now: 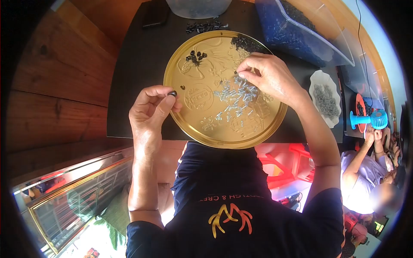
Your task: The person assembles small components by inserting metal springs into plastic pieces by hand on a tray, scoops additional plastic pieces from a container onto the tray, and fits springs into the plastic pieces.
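Hands over a round tray [193, 125]; clock positions refer to the tray, 12 at its far edge. Hazards, as judged: the black part [172, 93], small and glossy, could slip should the pinch slacken and, being near the rim at 9 o'clock, might drop outside; the springs [246, 93], loose from the centre towards 4 o'clock, could scatter if brushed. The left hand [148, 105] grasps the part between thumb and index finger, its end protruding towards 1 o'clock. The right hand [273, 75] reaches in from 2 o'clock, thumb and index drawn together beside a dark bit [235, 72]; whether they grasp it cannot be told.
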`<state>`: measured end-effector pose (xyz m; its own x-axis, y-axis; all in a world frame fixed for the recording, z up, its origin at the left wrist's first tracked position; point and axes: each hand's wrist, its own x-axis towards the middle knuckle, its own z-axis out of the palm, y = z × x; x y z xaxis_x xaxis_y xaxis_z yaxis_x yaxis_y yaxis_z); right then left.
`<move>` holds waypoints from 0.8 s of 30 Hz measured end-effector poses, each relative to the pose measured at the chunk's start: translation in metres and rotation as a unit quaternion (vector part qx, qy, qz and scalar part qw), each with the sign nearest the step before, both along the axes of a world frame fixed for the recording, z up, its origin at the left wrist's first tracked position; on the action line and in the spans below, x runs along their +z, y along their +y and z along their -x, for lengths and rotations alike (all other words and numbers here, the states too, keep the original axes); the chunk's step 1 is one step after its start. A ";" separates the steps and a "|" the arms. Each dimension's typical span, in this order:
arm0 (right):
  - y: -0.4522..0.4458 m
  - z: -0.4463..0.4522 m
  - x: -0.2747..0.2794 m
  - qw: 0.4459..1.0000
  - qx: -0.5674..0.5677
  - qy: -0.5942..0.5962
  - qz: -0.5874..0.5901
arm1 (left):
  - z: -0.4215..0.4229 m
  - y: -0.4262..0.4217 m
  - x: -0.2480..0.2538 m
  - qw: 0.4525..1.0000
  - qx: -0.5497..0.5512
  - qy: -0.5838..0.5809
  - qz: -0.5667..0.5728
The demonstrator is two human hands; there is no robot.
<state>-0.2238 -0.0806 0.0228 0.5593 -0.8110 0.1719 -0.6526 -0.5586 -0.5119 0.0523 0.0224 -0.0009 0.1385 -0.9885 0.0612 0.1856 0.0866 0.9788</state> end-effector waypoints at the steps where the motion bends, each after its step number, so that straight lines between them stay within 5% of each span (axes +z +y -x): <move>1: 0.000 0.000 -0.001 1.000 0.005 0.003 0.002 | 0.000 0.000 0.000 1.000 0.002 -0.007 -0.008; 16: 0.000 -0.033 -0.009 0.981 0.061 0.141 0.123 | 0.015 -0.001 0.004 0.999 -0.043 0.010 -0.026; 24: -0.009 -0.035 -0.007 0.988 0.075 0.092 0.093 | 0.013 -0.004 0.004 0.999 -0.040 -0.003 -0.033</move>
